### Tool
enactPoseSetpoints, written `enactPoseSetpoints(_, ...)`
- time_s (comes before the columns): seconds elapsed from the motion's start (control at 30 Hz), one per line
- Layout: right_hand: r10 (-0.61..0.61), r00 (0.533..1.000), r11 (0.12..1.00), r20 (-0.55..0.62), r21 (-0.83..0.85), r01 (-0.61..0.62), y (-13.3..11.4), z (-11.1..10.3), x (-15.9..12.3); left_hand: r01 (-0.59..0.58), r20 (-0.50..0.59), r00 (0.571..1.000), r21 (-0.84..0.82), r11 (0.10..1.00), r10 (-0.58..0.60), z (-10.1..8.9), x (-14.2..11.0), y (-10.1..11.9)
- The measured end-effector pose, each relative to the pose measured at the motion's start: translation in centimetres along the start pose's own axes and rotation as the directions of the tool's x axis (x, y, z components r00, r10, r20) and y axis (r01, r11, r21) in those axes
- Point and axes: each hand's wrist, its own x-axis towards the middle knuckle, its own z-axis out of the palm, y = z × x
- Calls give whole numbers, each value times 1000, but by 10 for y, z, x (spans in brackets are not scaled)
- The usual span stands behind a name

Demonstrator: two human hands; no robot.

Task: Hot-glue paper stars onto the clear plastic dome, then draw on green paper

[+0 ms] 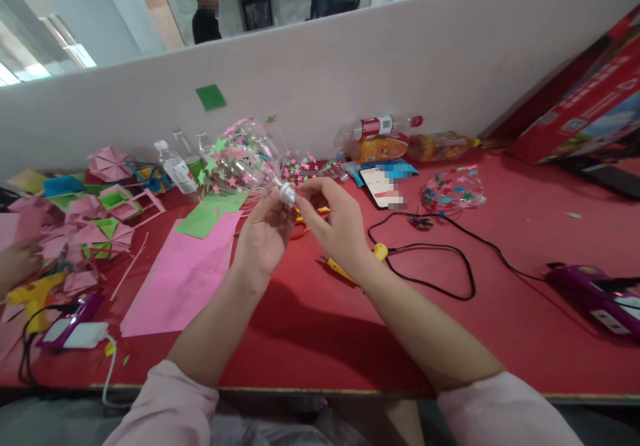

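Observation:
A clear plastic bottle (250,149) with pink and green paper stars stuck round its wide end is held up, tilted, above the red table. My left hand (265,233) closes its fingertips on the silver-wrapped neck (288,195) from below. From the other side, my right hand (333,219) pinches at the same neck with thumb and fingers. Scissors (300,231) with yellow and orange handles lie partly hidden behind my hands. Beneath my right wrist is a yellow-handled tool (340,271) with a black cord, its middle covered.
Pink sheets (185,286) and a green sheet (213,214) lie left. Beyond them are folded paper pieces (107,226), another person's hand (20,266) and a yellow glue gun (37,296). Bottles (380,127) line the partition. A star-covered plastic piece (455,189) and purple power strip (595,293) sit right.

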Motion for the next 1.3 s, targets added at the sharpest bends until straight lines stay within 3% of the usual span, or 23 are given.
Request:
enactPoseSetpoints(0.17, -268, 961, 941, 64, -196, 275, 6, 1, -1, -14, 29, 999, -15, 1000, 15, 3, -3, 3)
enactPoseSetpoints(0.4, -336, 942, 925, -17, -195, 326, 7, 0, -3, 7, 59, 998, 12, 1000, -8, 5, -5, 4)
enactPoseSetpoints(0.53, -480, 876, 846, -48, -288, 448, 4, -2, -4, 61, 52, 997, 2, 998, -61, 8, -8, 6)
enactPoseSetpoints(0.9, -680, 732, 671, -42, -437, 598, 9, 3, -7, 140, 24, 990, -18, 990, -140, 12, -18, 11)
enactPoseSetpoints(0.97, -671, 740, 684, -40, -417, 598, 7, 2, -7, 135, 26, 991, -15, 991, -135, 12, -17, 11)
enactPoseSetpoints(1.13, -520, 835, 842, -179, -274, 465, 3, 0, -5, 132, 40, 991, -24, 991, -131, 10, -15, 8)
enactPoseSetpoints(1.3, -541, 825, 819, -162, -325, 473, 2, -2, -3, 119, 59, 991, -45, 992, -116, 10, -18, 7)
